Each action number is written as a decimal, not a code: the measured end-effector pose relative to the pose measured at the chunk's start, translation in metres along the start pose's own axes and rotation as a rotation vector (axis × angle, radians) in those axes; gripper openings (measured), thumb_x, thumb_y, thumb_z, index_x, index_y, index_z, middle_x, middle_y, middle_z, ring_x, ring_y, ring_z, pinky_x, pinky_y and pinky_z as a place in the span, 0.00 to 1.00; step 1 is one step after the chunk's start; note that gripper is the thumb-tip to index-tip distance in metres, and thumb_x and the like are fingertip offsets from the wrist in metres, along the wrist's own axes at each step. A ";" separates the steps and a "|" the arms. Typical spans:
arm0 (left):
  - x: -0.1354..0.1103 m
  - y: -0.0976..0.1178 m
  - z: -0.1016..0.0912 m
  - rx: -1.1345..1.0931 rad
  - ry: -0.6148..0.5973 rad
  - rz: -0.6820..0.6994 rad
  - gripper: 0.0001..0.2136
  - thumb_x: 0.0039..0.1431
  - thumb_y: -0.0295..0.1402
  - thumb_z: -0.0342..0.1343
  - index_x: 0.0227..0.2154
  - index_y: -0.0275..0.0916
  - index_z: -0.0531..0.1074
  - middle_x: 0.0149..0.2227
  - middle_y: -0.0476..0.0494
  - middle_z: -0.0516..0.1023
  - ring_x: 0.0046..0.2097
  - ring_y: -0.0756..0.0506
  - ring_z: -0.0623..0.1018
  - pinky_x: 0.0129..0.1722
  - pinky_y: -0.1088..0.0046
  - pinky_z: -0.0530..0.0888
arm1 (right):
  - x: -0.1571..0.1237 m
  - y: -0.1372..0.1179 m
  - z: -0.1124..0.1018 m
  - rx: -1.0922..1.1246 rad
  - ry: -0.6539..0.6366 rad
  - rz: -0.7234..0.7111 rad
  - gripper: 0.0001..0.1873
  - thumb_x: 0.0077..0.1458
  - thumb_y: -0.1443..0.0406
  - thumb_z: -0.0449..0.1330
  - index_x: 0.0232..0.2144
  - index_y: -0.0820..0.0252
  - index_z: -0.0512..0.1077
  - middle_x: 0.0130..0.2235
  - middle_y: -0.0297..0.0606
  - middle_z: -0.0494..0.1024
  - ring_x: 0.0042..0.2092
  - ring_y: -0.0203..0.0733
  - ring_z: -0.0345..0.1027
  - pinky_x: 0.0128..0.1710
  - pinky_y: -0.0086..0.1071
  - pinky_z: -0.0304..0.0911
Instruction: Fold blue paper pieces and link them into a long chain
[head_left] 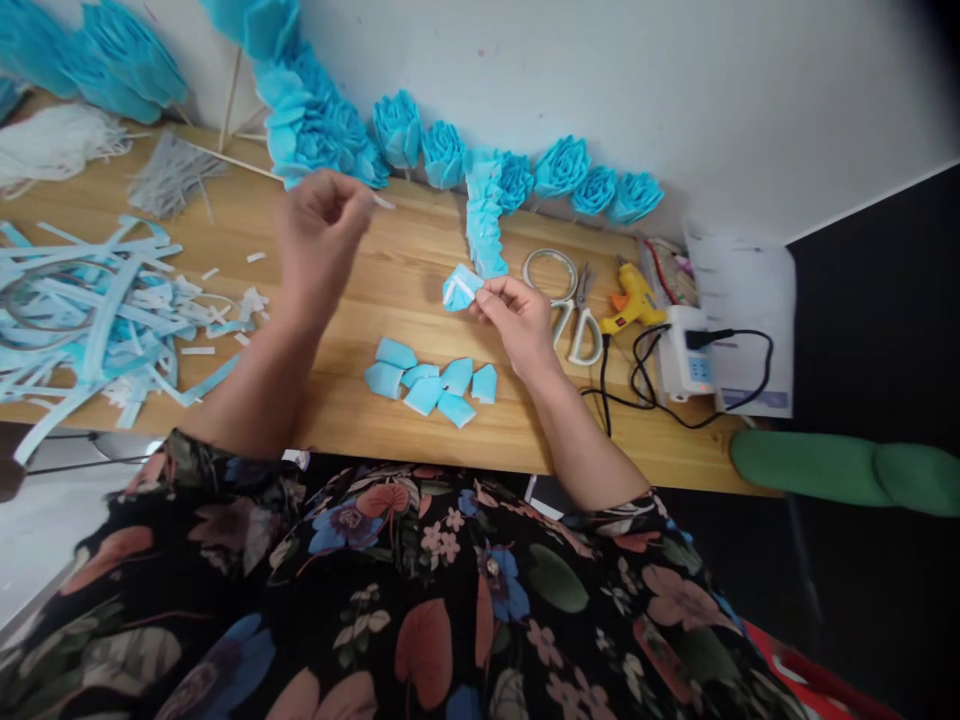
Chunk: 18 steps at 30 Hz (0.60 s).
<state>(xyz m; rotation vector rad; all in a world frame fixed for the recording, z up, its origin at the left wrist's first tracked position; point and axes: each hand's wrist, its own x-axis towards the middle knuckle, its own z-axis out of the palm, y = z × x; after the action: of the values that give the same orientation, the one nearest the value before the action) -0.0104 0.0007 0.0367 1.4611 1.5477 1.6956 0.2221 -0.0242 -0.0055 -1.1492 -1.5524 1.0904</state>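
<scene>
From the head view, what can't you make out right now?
All in the head view:
- Pale strip at the left hand: motion blur smears it, and the fingers hide its gripped end.
- Blue piece in the right hand: its far side faces away, and fingers cover one edge.
- Green object: cut off by the right edge.
- White sheet: any print is too blurred to read.

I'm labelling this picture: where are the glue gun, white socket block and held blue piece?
Glue gun (634, 292): head view, on its yellow body.
White socket block (679, 356): head view, on its casing.
Held blue piece (460, 294): head view, on its middle.
</scene>
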 end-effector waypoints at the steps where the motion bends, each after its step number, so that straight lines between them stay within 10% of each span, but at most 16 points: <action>1: 0.006 0.009 -0.012 0.050 0.054 0.026 0.09 0.50 0.21 0.59 0.19 0.38 0.70 0.20 0.55 0.67 0.24 0.54 0.63 0.28 0.73 0.60 | 0.001 0.001 0.001 0.023 -0.001 0.009 0.11 0.57 0.56 0.63 0.28 0.56 0.74 0.27 0.29 0.77 0.28 0.32 0.63 0.32 0.30 0.61; 5: 0.014 0.031 -0.073 0.525 0.005 0.147 0.08 0.55 0.31 0.59 0.22 0.39 0.71 0.21 0.52 0.64 0.27 0.52 0.63 0.30 0.68 0.56 | 0.001 0.002 0.004 0.092 -0.007 0.033 0.11 0.56 0.56 0.64 0.28 0.56 0.75 0.27 0.29 0.77 0.28 0.31 0.64 0.31 0.29 0.61; 10: 0.011 -0.006 -0.132 0.865 -0.100 0.088 0.16 0.62 0.48 0.57 0.24 0.44 0.74 0.26 0.46 0.69 0.39 0.41 0.73 0.44 0.52 0.70 | 0.000 -0.002 0.007 0.130 -0.026 0.016 0.10 0.55 0.57 0.64 0.28 0.57 0.75 0.27 0.30 0.78 0.27 0.31 0.64 0.31 0.29 0.62; 14: -0.002 -0.024 -0.115 0.742 -0.146 0.324 0.26 0.62 0.55 0.54 0.59 0.50 0.73 0.56 0.41 0.74 0.62 0.28 0.68 0.60 0.38 0.64 | 0.000 -0.002 0.007 0.113 -0.040 0.032 0.12 0.55 0.56 0.64 0.28 0.57 0.75 0.27 0.30 0.78 0.27 0.31 0.64 0.32 0.29 0.62; 18: -0.024 -0.002 -0.052 0.359 -0.448 0.187 0.23 0.62 0.52 0.57 0.53 0.43 0.76 0.50 0.41 0.81 0.43 0.41 0.77 0.44 0.57 0.74 | -0.001 -0.001 0.005 0.089 -0.068 0.030 0.13 0.55 0.54 0.64 0.29 0.58 0.76 0.28 0.31 0.78 0.27 0.31 0.65 0.32 0.29 0.62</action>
<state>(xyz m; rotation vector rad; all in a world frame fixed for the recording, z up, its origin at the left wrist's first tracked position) -0.0476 -0.0423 0.0339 2.0536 1.5447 1.0972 0.2173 -0.0265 -0.0054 -1.0888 -1.5274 1.2177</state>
